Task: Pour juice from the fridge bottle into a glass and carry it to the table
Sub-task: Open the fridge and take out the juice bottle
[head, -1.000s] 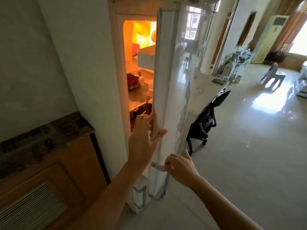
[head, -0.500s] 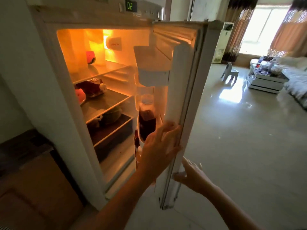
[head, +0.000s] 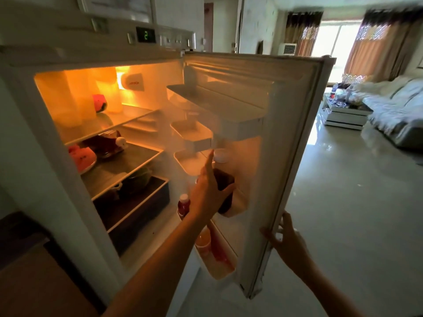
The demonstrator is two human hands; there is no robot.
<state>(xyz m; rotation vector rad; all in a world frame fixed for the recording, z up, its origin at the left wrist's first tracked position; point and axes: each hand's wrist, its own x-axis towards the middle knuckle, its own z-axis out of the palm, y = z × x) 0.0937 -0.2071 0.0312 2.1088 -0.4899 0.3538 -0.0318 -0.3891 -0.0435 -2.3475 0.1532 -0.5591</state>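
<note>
The fridge stands open with its light on. A juice bottle (head: 225, 179) with dark liquid and a white cap stands in the middle shelf of the fridge door (head: 288, 133). My left hand (head: 206, 195) is at the bottle. Its thumb lies across the bottle's front and the index finger points straight up beside the neck. My right hand (head: 286, 241) grips the door's outer edge low down, fingers curled round it. No glass is in view.
A small red bottle (head: 183, 205) stands left of my left hand, and orange and red bottles (head: 203, 243) fill the lower door shelf. Watermelon (head: 82, 157) and a lying dark bottle (head: 107, 143) are on the inner shelves. A sofa (head: 393, 110) and low table (head: 343, 113) stand far right.
The door has swung wide open. My left hand has left the door's inner edge and reached the juice bottle. My right hand stays on the door's outer edge.
</note>
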